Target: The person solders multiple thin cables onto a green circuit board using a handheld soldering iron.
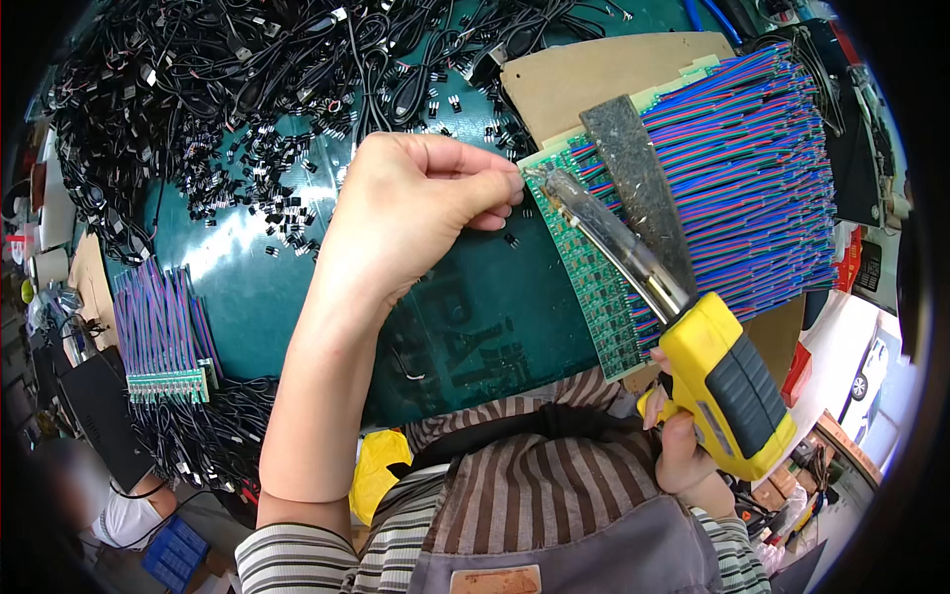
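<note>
My left hand (411, 198) is closed in a pinch at the upper left corner of a green circuit board panel (591, 277). Whatever its fingertips hold is too small or hidden to make out. My right hand (685, 460) grips a yellow and black soldering gun (730, 386) by its handle. The gun's metal tip points up and left, reaching the board's corner close to my left fingertips. Rows of blue, red, green and black wires (762, 188) run rightward from the board. A flat dark grey bar (638, 163) lies across the wires.
Black cables (237, 59) pile along the table's far side, with small black connectors (287, 203) scattered nearer. Brown cardboard (584, 84) lies behind the board. A second wired board (168, 386) sits at the left edge. Another person (124, 510) is at lower left.
</note>
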A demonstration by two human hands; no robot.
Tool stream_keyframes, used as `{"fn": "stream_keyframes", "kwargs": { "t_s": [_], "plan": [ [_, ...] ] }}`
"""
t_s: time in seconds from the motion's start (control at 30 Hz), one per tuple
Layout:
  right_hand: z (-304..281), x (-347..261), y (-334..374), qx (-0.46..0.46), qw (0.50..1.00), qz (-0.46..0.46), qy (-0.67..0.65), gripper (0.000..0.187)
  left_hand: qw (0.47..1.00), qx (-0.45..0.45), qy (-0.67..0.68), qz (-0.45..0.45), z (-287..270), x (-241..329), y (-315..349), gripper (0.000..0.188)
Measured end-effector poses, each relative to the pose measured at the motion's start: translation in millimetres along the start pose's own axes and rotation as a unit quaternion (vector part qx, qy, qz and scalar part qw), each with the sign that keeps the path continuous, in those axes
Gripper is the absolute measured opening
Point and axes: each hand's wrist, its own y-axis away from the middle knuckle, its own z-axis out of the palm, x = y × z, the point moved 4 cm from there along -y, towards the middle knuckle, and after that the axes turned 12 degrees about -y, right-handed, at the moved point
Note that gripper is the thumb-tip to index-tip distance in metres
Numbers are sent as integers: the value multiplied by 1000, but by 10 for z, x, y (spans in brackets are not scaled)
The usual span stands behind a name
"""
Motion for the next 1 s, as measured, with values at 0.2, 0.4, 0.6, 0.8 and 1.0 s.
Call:
{"fn": "stream_keyframes", "kwargs": {
  "t_s": [0.2,0.4,0.6,0.8,1.0],
  "plan": [
    [-29,9,30,-17,1000,-5,20,28,1000,14,-12,4,13,-3,8,17],
    [-98,55,56,-92,993,54,52,27,1000,20,-18,5,20,0,22,18],
    [-53,9,60,-87,994,-9,-58,68,999,23,-24,7,6,2,12,19],
    [-53,33,80,-87,993,-43,-63,76,999,28,-40,22,-17,14,49,19],
    [-69,40,131,-48,994,-30,-90,77,950,84,-276,123,41,41,311,22]
  ]
}}
